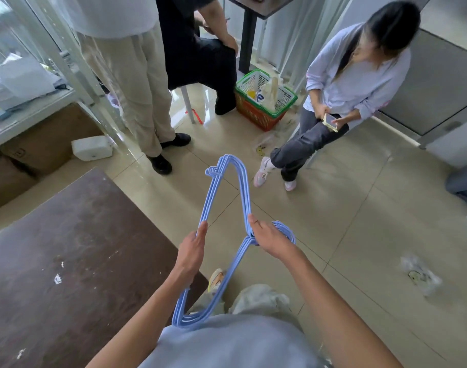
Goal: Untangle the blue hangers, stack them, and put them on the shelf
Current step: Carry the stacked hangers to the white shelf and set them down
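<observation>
Several blue wire hangers lie stacked together as one bundle, held in the air in front of my body, above the floor beside the table. Their far shoulder points away from me and the near shoulder hangs down by my shirt. My left hand grips the long straight bars on the left side of the bundle. My right hand holds the bundle at the neck, with the hooks curling out just beyond my fingers. The shelf stands at the far left.
A dark brown table fills the lower left. Cardboard boxes sit under the white shelf. Three people stand or sit ahead. A green and red basket and scraps of plastic wrap lie on the tiled floor.
</observation>
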`<state>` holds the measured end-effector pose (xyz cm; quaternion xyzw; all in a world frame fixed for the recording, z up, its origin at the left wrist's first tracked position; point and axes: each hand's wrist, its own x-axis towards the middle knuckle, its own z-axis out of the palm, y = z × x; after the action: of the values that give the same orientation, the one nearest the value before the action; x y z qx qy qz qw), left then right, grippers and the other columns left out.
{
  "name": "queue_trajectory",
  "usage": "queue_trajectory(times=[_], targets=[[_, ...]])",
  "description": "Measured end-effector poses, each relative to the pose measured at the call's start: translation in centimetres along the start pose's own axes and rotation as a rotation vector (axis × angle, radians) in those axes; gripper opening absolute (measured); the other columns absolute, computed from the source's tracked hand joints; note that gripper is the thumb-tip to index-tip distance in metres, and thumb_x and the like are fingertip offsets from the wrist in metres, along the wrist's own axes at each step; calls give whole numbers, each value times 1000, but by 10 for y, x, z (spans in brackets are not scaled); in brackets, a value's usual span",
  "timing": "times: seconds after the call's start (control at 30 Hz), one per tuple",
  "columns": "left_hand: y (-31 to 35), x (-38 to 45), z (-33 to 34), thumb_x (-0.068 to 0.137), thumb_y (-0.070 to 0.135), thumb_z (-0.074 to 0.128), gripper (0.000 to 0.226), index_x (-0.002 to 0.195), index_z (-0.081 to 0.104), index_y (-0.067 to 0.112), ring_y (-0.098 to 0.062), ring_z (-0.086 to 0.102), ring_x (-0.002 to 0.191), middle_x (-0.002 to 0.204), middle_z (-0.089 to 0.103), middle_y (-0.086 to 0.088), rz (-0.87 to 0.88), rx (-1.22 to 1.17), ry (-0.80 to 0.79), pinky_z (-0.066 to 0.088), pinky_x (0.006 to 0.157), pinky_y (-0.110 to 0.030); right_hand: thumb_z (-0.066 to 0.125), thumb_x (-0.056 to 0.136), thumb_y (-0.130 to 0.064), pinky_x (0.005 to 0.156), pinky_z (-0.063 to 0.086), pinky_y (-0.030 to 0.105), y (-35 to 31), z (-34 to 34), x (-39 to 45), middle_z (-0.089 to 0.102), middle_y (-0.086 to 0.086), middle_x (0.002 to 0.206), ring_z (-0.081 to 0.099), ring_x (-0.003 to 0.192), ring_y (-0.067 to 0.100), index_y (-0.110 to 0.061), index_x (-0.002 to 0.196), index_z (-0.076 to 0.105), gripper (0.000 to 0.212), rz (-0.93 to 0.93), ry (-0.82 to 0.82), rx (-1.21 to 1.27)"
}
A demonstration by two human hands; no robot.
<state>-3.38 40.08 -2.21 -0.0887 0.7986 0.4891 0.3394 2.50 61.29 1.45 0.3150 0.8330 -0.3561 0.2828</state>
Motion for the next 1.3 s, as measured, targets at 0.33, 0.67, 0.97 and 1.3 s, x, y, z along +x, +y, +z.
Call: queue_trajectory(times=[0.33,0.67,0.97,1.3], targets=[[67,52,-7,86,90,30,74,89,44,18,-19,32,69,77,38,-1,-51,-134,181,32,69,-38,19,109,-51,100,44,52,-76,-73,82,61,25,116,58,117,44,-4,132,55,63,-208,-60,-154],[138,75,-13,72,98,27,84,81,48,17,-22,36,62,67,41,2,-202,-315,466,34,69,-40,20,109,-51,90,50,51,-167,-137,162,60,19,89,66,97,41,-36,78,45,43,-453,-214,-259],[148,85,-49,92,83,32,71,81,47,14,-18,34,55,65,41,0,-257,-437,663,31,53,-33,22,105,-63,74,47,41,-244,-128,185,55,8,73,60,73,28,-28,68,41,54,-606,-381,-366],[142,123,-111,93,82,33,69,75,47,17,-15,33,53,63,40,1,-298,-525,659,31,50,-30,14,94,-80,80,52,46,-318,-99,212,53,2,66,54,67,24,-19,66,43,73,-678,-375,-438]])
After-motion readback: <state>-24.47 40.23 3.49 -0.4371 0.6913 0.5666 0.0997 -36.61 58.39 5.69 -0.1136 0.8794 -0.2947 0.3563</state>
